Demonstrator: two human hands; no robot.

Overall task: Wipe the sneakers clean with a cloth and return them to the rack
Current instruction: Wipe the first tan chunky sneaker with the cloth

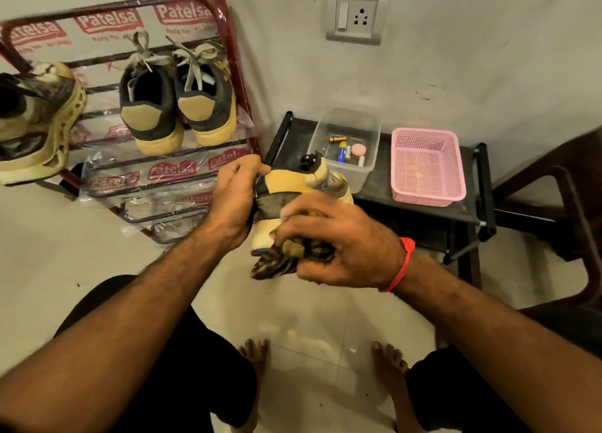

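I have the sneaker (pixel 294 188) held up at the centre of my view, heel toward me, in front of the low black shelf (pixel 423 211). My left hand (pixel 233 198) is curled round its heel side at nine o'clock, thumb over the collar. My right hand (pixel 338 243) bunches the patterned cloth (pixel 277 263) against the sole edge at five o'clock, fingers closed on the fabric. The shoe looks light and fairly stiff at the sole, softer in the upper — so I judge the heel and midsole the firm places to hold. The cloth is limp and should bunch easily. The rack (pixel 228 42) stands at ten o'clock with a pair (pixel 176 107) already on it — another shoe (pixel 35 123) sits at its far left.
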